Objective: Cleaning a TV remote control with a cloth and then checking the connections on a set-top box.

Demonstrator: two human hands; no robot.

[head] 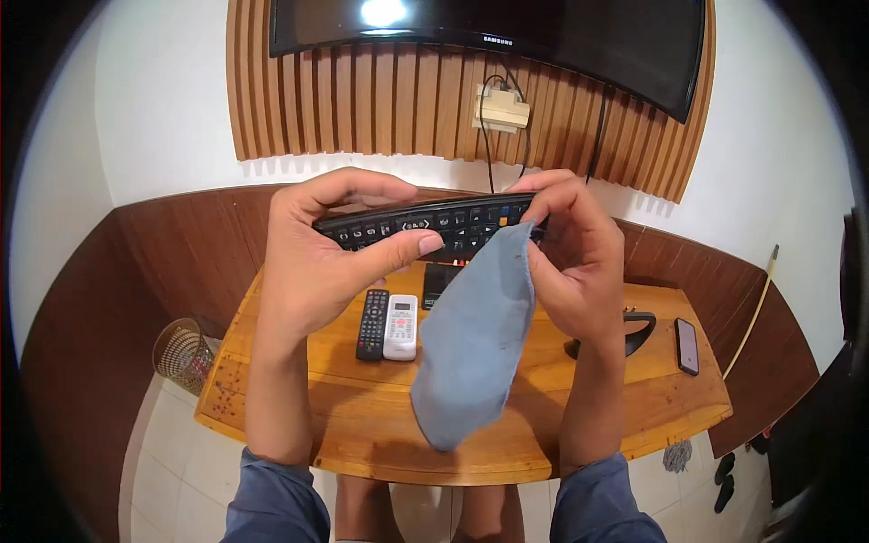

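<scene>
A black remote control [434, 224] is held sideways in the air above the wooden table, its buttons facing me. My left hand [326, 251] grips its left end, thumb across the buttons and fingers behind. At the other end, my right hand [574, 251] pinches a grey-blue cloth [475, 332] against the remote. The cloth hangs down and hides part of the remote's lower right side. Below, a second black remote [373, 324] and a white air-conditioner remote [401, 327] lie side by side on the table.
The wooden table [366, 427] also bears a black box [441, 278] with cable plugs, a black curved object [638, 332] and a smartphone [687, 346]. A Samsung television [489, 34] hangs on a slatted panel, above a socket adapter [504, 108] with cables. A wicker basket [182, 349] stands left.
</scene>
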